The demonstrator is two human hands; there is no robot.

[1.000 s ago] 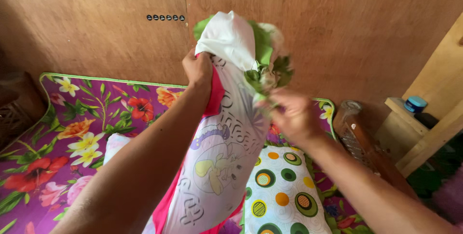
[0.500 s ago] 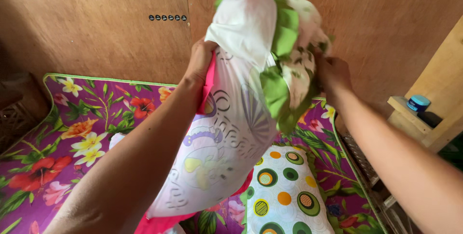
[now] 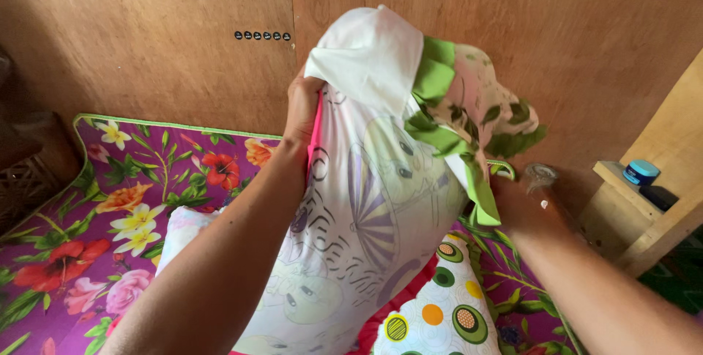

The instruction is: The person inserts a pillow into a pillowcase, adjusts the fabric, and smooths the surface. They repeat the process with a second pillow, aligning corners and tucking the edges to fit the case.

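From the head view, the left arm is reaching up and forward from the lower left, and the left hand [image 3: 302, 110] is closing its fingers on the upper edge of a pillow [image 3: 366, 208] in a white case printed with cartoon figures and edged in pink. The pillow is standing nearly upright between both arms, its top raised against the brown wooden wall [image 3: 168, 55]. The right arm is stretching in from the lower right; the right hand [image 3: 521, 205] is gripping the lower end of a green-and-white leaf-print cover [image 3: 469, 117] that is draping over the pillow's top right corner. Below, a purple floral mattress [image 3: 110, 201] is lying along the wall, and a white cushion with coloured circles [image 3: 439, 311] is resting on it just under the pillow.
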